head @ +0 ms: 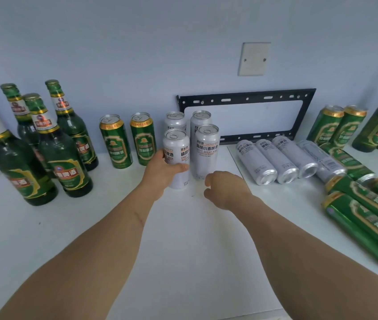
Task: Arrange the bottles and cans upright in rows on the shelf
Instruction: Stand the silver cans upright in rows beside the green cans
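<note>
Left hand [160, 172] grips an upright white can [176, 155]; right hand [225, 189] loosely curled, empty, beside it.

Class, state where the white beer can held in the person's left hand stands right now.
In the head view, the white beer can stands upright at centre shelf, gripped by the left hand, front-left of the white four-can cluster, right of two green cans.

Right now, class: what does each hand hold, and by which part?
Left hand holds the front-left white can around its middle. Right hand holds nothing.
</note>
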